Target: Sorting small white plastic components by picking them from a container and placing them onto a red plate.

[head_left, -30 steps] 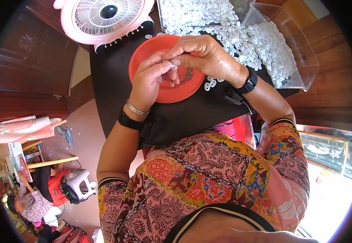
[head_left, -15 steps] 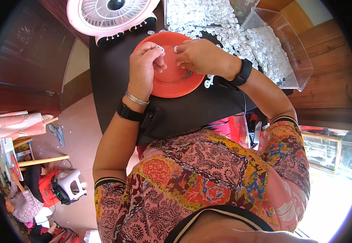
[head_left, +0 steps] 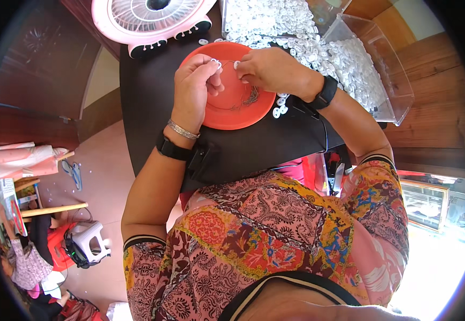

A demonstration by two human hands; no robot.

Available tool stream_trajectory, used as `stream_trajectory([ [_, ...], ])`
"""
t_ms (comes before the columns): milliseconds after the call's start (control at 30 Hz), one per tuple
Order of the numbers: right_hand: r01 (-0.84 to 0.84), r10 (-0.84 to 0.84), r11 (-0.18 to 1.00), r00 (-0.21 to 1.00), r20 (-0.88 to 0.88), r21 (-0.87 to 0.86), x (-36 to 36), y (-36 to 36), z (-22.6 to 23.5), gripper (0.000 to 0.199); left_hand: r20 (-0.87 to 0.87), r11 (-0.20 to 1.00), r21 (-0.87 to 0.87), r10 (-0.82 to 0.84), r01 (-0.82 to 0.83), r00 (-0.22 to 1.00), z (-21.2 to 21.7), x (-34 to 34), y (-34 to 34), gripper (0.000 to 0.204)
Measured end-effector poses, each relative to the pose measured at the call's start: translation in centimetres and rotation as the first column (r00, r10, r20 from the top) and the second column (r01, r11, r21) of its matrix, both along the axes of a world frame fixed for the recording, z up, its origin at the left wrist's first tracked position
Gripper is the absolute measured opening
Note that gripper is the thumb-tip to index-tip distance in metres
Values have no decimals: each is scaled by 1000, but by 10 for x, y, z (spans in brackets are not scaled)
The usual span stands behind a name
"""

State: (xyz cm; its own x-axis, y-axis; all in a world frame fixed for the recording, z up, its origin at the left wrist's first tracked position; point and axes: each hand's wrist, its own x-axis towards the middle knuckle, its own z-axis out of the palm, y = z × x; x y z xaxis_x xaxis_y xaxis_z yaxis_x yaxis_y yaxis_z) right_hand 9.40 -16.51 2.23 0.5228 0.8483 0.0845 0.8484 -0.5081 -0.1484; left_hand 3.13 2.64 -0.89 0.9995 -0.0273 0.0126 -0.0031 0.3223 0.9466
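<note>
Over a round orange-red plastic dish (head_left: 229, 121), my left hand (head_left: 194, 85) pinches a small white plastic piece (head_left: 216, 63) between thumb and fingertips. A short gap to its right, my right hand (head_left: 278, 69) grips another small white oval piece (head_left: 236, 65). A faint thin strand seems to run between the two pieces; its ends are too small to make out. Beneath my right hand, a tangle of thin greyish-brown wire-like strands (head_left: 251, 96) lies in the dish. Both hands hover above it, fingers closed and partly hidden.
Loose white pieces (head_left: 318, 51) heap on the black table (head_left: 152, 101) behind and right of the dish, beside a clear plastic bin (head_left: 398, 101) of more. A pink fan (head_left: 152, 27) stands back left. A person (head_left: 29, 262) sits at far left, near a white stool (head_left: 90, 243).
Both hands keep their pinches and hardly move. The view has shifted slightly, and more of the strand tangle shows below my right hand.
</note>
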Motion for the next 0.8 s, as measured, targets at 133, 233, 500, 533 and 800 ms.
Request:
stream_trajectory([
  [133,-84,89,987,995,35,-139,3,-2,3,7,-19,999,-43,29,-30,999,2,0,-3,16],
  [233,-177,199,969,973,118,-173,2,0,-4,7,-24,999,-40,30,-31,999,3,0,-3,16],
  [500,-175,221,954,959,178,-242,-2,12,-12,10,-22,999,26,-18,19,1000,0,1,0,18],
  [533,-156,189,969,968,165,-194,-1,13,-16,11,-31,999,31,-17,18,999,0,0,-1,18],
  [800,15,2,989,994,-109,147,3,3,-11,12,-19,997,57,-43,44,999,6,-6,-7,20],
])
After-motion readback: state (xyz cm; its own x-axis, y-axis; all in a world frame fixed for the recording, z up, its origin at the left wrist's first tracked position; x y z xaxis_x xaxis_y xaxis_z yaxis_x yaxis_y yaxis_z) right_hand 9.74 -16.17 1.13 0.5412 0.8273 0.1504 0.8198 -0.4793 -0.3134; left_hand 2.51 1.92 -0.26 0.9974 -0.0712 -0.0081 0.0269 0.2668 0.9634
